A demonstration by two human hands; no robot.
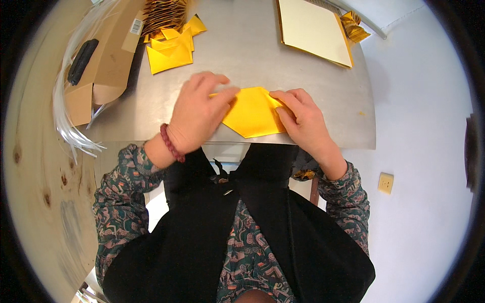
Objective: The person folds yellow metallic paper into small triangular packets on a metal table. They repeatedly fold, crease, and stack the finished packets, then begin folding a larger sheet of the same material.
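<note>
A sheet of shiny gold paper, folded to a many-sided shape, lies at the near edge of the metal table. My right hand grips its right side, thumb and forefinger closed on the folded edge. Over the left corner is my left hand; its thumb rests on the paper while the forefinger stands apart, slightly blurred. A dark red bead bracelet circles my left wrist. Beyond that hand sit several folded gold paper pieces, overlapping one another.
At the left stands a cardboard box with white plastic strips and a black object beside it. A cream-topped stack of sheets lies far right, next to crumpled gold paper. The metal table has a rounded right side.
</note>
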